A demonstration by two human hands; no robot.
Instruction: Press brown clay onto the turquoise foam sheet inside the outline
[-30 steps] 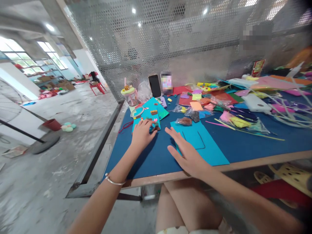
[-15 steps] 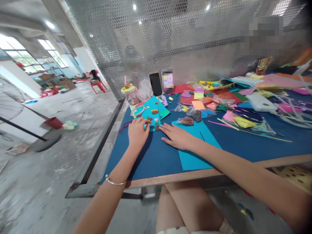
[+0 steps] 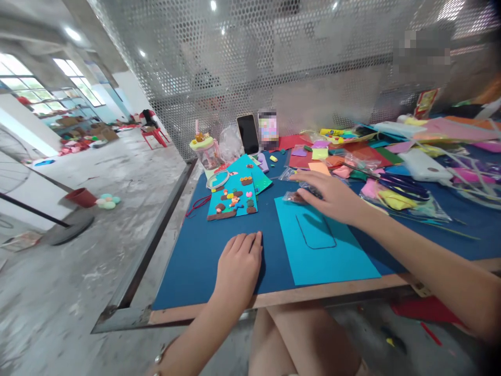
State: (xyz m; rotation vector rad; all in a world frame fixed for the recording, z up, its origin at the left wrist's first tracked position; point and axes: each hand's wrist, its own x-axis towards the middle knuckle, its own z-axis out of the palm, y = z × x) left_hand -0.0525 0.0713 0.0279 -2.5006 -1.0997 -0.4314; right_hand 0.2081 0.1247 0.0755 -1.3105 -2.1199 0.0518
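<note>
My left hand (image 3: 239,263) lies palm down on the dark blue tabletop (image 3: 188,266), fingers stretched out, with nothing visible in it. Just beyond it is a bright blue card (image 3: 238,175) decorated with small clay figures, among them a figure in red and blue (image 3: 235,203) and brown strips along the lower edge. My right hand (image 3: 326,196) hovers with thumb and fingers apart over small clear bags of clay. Its thumb is close to a bag of brown clay (image 3: 293,197); whether they touch I cannot tell. Below it lies a blue sheet (image 3: 313,269) with a drawn rounded outline.
A phone (image 3: 248,134) leans upright near the perforated metal screen (image 3: 235,62), beside a lidded cup (image 3: 206,154). Coloured paper, bagged clay and a white device (image 3: 423,166) crowd the right side. A red cord (image 3: 198,205) lies at the left edge.
My left hand has drawn back from the decorated card toward the table's front edge, uncovering the figures. My right hand has moved right and up from the card to the clay bags, exposing the outline.
</note>
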